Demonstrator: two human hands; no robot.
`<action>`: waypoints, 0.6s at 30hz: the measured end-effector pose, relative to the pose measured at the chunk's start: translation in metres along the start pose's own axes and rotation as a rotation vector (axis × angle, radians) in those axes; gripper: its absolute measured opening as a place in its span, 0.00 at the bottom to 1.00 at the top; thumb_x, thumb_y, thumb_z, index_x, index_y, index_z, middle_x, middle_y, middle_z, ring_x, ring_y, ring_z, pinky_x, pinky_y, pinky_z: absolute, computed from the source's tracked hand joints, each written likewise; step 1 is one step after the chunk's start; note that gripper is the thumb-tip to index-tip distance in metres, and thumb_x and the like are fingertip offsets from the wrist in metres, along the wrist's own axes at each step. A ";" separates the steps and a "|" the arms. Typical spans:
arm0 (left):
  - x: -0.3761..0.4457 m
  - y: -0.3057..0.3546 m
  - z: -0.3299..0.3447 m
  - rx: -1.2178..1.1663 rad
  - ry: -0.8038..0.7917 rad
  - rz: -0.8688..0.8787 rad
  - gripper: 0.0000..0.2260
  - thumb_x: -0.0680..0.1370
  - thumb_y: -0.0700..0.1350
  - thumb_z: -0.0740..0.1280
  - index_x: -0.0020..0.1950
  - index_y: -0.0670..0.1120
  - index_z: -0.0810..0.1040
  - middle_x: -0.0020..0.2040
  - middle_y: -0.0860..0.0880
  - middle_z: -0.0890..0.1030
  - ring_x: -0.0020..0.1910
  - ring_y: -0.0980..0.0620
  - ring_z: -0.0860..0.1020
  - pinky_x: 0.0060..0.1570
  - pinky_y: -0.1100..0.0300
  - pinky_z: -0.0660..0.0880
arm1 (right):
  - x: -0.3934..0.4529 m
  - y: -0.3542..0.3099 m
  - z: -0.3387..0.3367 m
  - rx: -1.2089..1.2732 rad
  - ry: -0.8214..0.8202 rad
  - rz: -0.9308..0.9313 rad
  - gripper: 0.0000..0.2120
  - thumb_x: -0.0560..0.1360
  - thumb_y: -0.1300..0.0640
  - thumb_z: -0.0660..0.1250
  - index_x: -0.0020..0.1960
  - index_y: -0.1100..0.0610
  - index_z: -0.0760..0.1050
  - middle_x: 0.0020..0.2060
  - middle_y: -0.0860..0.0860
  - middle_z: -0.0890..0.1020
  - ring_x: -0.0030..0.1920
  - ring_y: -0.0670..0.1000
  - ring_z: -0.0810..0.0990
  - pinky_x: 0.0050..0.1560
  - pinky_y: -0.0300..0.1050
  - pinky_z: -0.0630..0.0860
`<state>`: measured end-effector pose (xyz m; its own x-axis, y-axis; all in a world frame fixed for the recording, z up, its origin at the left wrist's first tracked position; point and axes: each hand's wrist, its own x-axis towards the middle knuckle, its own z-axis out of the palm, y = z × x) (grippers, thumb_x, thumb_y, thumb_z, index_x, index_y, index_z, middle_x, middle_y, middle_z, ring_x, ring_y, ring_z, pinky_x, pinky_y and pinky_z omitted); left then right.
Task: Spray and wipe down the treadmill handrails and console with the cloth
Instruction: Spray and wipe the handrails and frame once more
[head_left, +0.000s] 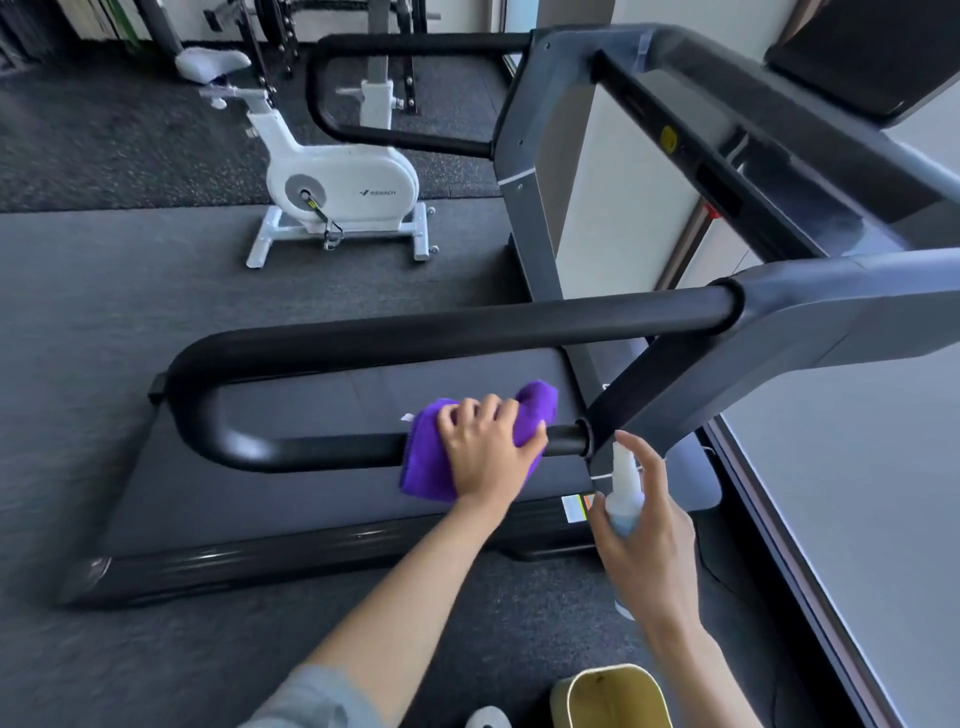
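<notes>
Cloth on near handrail, bottle beside it.
Left grip (485, 452) clasps purple cloth (426, 457) round lower handrail (322, 449); right grip (641, 525) holds spray bottle (625, 491).

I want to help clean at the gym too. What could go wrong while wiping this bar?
The left hand presses the purple cloth on the lower handrail; loose cloth hanging below might slip off. The right hand holds the spray bottle close by, so a squeeze might wet the left hand or the belt, perhaps making it slippery.
</notes>
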<state>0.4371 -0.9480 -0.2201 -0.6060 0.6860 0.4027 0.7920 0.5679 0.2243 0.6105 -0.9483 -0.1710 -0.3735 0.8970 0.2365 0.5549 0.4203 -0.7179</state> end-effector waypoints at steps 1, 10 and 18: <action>0.002 0.017 0.004 -0.030 -0.041 0.045 0.17 0.74 0.60 0.62 0.45 0.49 0.81 0.41 0.50 0.81 0.43 0.46 0.76 0.52 0.49 0.68 | 0.000 0.000 -0.002 -0.004 0.009 -0.005 0.31 0.72 0.62 0.71 0.66 0.40 0.63 0.33 0.41 0.75 0.31 0.45 0.75 0.34 0.44 0.71; -0.001 -0.052 -0.002 0.051 0.113 0.206 0.16 0.72 0.60 0.65 0.45 0.47 0.81 0.40 0.48 0.79 0.40 0.44 0.76 0.45 0.50 0.70 | -0.005 0.014 -0.009 -0.005 -0.002 0.029 0.28 0.73 0.62 0.70 0.66 0.41 0.64 0.29 0.40 0.72 0.29 0.46 0.74 0.33 0.39 0.67; -0.047 -0.078 -0.025 -0.111 0.266 -0.261 0.20 0.71 0.61 0.66 0.47 0.45 0.79 0.43 0.48 0.80 0.43 0.42 0.75 0.47 0.49 0.65 | -0.013 0.017 0.000 0.007 -0.039 0.049 0.30 0.72 0.62 0.71 0.66 0.41 0.63 0.34 0.37 0.74 0.32 0.44 0.75 0.31 0.34 0.68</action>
<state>0.4060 -1.0358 -0.2344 -0.7593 0.3744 0.5323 0.6256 0.6454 0.4384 0.6249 -0.9533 -0.1858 -0.3749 0.9104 0.1748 0.5680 0.3746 -0.7329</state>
